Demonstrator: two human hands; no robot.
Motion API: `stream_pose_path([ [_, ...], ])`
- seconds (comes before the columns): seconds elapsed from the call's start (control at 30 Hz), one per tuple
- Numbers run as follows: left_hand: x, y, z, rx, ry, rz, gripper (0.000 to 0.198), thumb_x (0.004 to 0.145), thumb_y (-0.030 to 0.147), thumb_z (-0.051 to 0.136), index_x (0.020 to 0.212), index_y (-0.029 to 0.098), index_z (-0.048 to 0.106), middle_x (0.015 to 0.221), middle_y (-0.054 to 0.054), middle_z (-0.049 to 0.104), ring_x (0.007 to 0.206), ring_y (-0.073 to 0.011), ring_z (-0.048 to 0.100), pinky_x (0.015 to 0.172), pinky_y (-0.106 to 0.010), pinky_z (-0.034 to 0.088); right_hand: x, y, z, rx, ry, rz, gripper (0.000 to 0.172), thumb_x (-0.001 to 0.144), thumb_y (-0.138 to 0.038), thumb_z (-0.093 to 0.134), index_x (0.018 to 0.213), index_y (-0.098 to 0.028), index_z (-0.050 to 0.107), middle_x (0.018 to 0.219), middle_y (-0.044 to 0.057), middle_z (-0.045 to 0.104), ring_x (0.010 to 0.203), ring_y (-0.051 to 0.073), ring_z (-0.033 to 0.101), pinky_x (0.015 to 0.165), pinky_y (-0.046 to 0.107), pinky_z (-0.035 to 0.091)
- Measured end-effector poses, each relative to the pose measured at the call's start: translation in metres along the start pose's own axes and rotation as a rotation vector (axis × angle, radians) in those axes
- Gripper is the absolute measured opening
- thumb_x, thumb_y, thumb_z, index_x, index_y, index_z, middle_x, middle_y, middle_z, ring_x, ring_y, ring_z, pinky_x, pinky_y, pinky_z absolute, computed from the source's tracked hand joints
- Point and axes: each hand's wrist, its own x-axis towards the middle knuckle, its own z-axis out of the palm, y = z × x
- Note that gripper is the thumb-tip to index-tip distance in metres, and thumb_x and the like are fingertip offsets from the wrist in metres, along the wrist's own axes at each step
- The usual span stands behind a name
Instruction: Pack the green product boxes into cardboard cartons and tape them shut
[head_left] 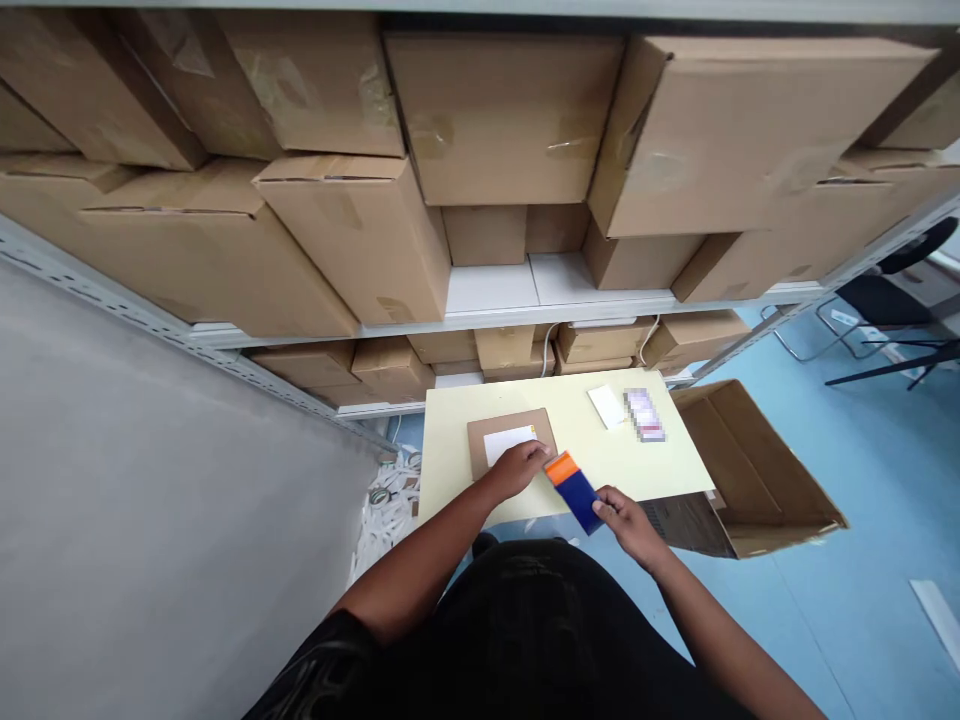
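Note:
My right hand (628, 522) grips the dark blue end of a flat blue and orange packet (577, 497), thumb on top. The packet slants over the front edge of the pale yellow table (585, 470). At its orange end, the fingers of my left hand (523, 466) are pinched together. Whether they hold the packet's edge or something small is hidden. Below and beyond my left hand lies a flat brown cardboard piece (478, 440), with a white label or paper (504, 440) on it.
On the table's right lie a white box (606, 406) and a blurred-out purple stack (645, 414). A large open carton (757, 470) stands on the floor at the right. Shelves of cardboard boxes (502, 120) rise behind the table. White scraps (386, 530) litter the floor at left.

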Motion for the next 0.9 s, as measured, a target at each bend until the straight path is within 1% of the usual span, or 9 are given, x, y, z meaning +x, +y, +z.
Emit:
stream_pose_path([
  [0.07,0.009,0.010,0.015,-0.054,-0.070,-0.038,0.046,0.095,0.060,0.049,0.087,0.019,0.069,0.083,-0.004,0.068,0.078,-0.0202,0.061,0.072,-0.031,0.047,-0.009,-0.002,-0.002,0.107,-0.092,-0.029,0.040,0.091,-0.060,0.056,0.090,-0.022,0.068,0.091,0.003,0.067,0.089,0.023,0.061,0.084,0.032,0.047],
  [0.13,0.011,0.017,0.031,-0.068,-0.084,-0.095,0.047,0.091,0.063,0.053,0.080,0.019,0.065,0.072,-0.001,0.062,0.069,-0.0176,0.056,0.064,-0.029,0.044,-0.014,0.003,-0.004,0.195,-0.095,-0.008,0.034,0.091,-0.054,0.056,0.085,-0.022,0.065,0.083,0.001,0.064,0.083,0.021,0.059,0.079,0.030,0.046],
  [0.27,0.014,0.021,0.066,-0.213,-0.069,-0.234,0.047,0.088,0.066,0.055,0.078,0.020,0.059,0.064,0.002,0.053,0.058,-0.0141,0.050,0.056,-0.026,0.042,-0.011,0.026,-0.008,0.272,0.090,0.080,0.027,0.088,-0.044,0.052,0.071,-0.024,0.050,0.065,-0.003,0.050,0.067,0.018,0.050,0.064,0.028,0.038],
  [0.37,0.022,0.019,0.090,-0.327,-0.031,-0.305,0.048,0.086,0.067,0.057,0.079,0.020,0.057,0.064,0.003,0.053,0.055,-0.0128,0.049,0.054,-0.026,0.042,0.000,0.038,-0.010,0.239,0.208,0.075,0.037,0.089,-0.051,0.052,0.065,-0.024,0.045,0.060,-0.004,0.043,0.063,0.016,0.044,0.059,0.028,0.033],
  [0.43,0.031,0.016,0.101,-0.286,0.020,-0.327,0.048,0.087,0.067,0.056,0.078,0.020,0.057,0.062,0.003,0.053,0.054,-0.0126,0.049,0.054,-0.025,0.041,0.010,0.042,-0.012,0.202,0.241,0.071,0.047,0.090,-0.060,0.052,0.061,-0.024,0.042,0.058,-0.004,0.041,0.061,0.016,0.041,0.058,0.027,0.031],
  [0.6,0.075,0.018,0.093,0.181,0.107,-0.269,0.044,0.095,0.057,0.052,0.080,0.019,0.067,0.068,-0.002,0.064,0.066,-0.0173,0.059,0.062,-0.028,0.045,0.022,0.057,-0.016,0.172,0.244,0.150,0.058,0.088,-0.072,0.051,0.057,-0.024,0.043,0.053,-0.003,0.043,0.059,0.016,0.042,0.058,0.028,0.032],
  [0.73,0.129,0.023,0.071,0.770,-0.052,-0.103,0.038,0.102,0.040,0.044,0.093,0.017,0.073,0.093,-0.011,0.073,0.090,-0.0245,0.065,0.080,-0.034,0.048,0.011,0.080,-0.012,0.295,0.264,0.332,0.060,0.088,-0.075,0.047,0.061,-0.023,0.056,0.058,0.002,0.060,0.062,0.020,0.055,0.059,0.030,0.040],
  [0.8,0.154,0.021,0.063,0.875,-0.129,-0.074,0.030,0.099,0.033,0.050,0.095,0.016,0.075,0.107,-0.015,0.073,0.101,-0.0279,0.064,0.088,-0.037,0.046,0.008,0.090,-0.004,0.372,0.226,0.489,0.062,0.088,-0.077,0.047,0.065,-0.022,0.062,0.066,0.006,0.069,0.066,0.023,0.063,0.060,0.031,0.045],
  [0.9,0.179,0.006,0.059,0.922,-0.224,-0.083,0.015,0.088,0.021,0.062,0.084,0.015,0.075,0.107,-0.019,0.072,0.112,-0.0320,0.059,0.098,-0.042,0.041,0.011,0.095,0.018,0.440,0.100,0.667,0.067,0.089,-0.078,0.041,0.075,-0.019,0.070,0.077,0.013,0.075,0.072,0.028,0.071,0.062,0.035,0.053],
])
